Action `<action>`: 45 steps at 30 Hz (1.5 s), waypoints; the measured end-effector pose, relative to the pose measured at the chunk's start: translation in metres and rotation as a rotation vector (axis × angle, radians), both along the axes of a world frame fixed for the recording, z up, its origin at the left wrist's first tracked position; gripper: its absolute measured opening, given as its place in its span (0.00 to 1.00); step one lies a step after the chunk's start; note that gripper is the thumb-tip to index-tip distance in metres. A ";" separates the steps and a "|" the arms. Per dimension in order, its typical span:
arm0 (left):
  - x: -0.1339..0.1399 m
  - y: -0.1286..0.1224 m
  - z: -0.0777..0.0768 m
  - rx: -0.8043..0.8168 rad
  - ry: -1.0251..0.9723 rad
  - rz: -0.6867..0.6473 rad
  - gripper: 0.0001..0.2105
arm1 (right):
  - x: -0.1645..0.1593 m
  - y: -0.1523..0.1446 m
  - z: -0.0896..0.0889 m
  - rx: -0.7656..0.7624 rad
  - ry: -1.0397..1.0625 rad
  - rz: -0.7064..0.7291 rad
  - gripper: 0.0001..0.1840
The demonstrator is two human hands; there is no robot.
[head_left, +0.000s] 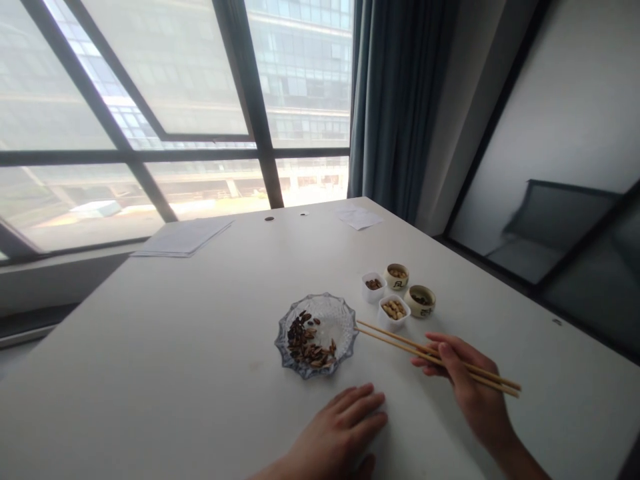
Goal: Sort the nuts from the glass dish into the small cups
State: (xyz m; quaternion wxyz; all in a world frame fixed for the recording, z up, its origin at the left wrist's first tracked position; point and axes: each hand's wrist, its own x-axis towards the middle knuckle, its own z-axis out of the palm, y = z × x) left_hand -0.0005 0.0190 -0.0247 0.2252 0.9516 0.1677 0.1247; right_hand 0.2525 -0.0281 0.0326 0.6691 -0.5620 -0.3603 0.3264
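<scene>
My right hand (pixel 465 373) holds a pair of wooden chopsticks (pixel 400 340). Their tips reach the right rim of a glass bowl (pixel 345 320) with a scalloped edge, and nothing shows between them. Dark brown seeds or nuts (pixel 307 343), too small to name surely, lie mostly in the bowl's left and lower part. Below the bowl, my left hand (pixel 345 423) rests on the table with fingers stretched out, holding nothing. Beyond the chopsticks stand a white cup of peanuts (pixel 394 311) and a white cup of brown pieces (pixel 373 285).
Two cream cups with dark characters, a farther cup (pixel 397 277) and a nearer cup (pixel 421 301), stand beside the white ones. Papers (pixel 185 238) lie at the table's far left, and a sheet (pixel 360 217) lies at the back right. Windows and a dark curtain (pixel 390 107) border the white table (pixel 175 360).
</scene>
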 end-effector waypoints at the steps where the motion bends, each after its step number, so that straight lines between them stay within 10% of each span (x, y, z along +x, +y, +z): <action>1: 0.000 -0.001 0.002 -0.004 0.005 0.005 0.29 | -0.002 0.000 0.000 0.006 0.017 0.007 0.23; 12: 0.011 -0.017 0.031 -0.103 -0.013 0.121 0.30 | -0.005 -0.008 -0.011 0.005 0.286 0.235 0.25; 20: 0.028 -0.016 0.034 -0.768 -0.382 0.354 0.18 | -0.002 -0.003 -0.022 -0.050 0.389 0.287 0.23; 28: 0.079 -0.027 0.025 -1.239 -0.827 0.698 0.36 | -0.022 -0.007 -0.023 -0.128 0.254 0.329 0.22; 45: 0.074 -0.022 0.033 -1.215 -0.998 0.942 0.27 | -0.038 -0.001 -0.027 -0.197 0.054 0.328 0.24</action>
